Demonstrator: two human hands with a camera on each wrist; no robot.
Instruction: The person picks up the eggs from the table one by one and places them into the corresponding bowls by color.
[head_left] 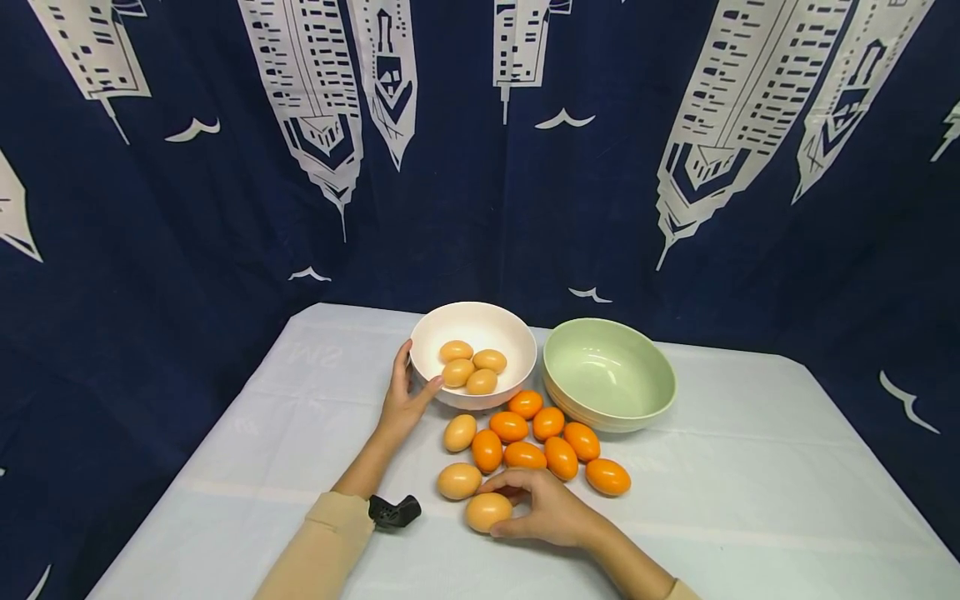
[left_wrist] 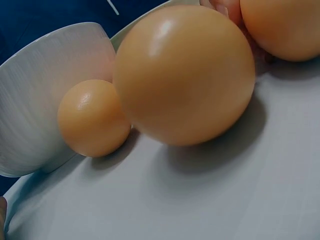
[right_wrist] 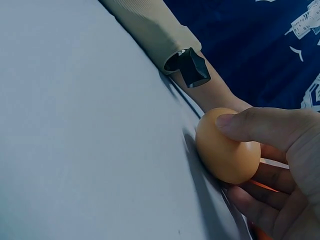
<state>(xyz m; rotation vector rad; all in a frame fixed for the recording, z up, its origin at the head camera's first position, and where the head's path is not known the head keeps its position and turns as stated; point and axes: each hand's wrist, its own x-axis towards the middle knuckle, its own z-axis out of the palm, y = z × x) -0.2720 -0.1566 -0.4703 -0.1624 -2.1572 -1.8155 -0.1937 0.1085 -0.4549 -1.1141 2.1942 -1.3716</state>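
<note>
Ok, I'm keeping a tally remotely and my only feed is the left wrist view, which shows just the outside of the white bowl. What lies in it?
Observer: Four tan eggs lie inside the white bowl.
Operator: I see only tan ones outside it. Any other colour on the table?
Observer: Yes, eight orange eggs lie on the table.
Operator: And what is the left hand doing?
Observer: The left hand grips the side of the white bowl.
</note>
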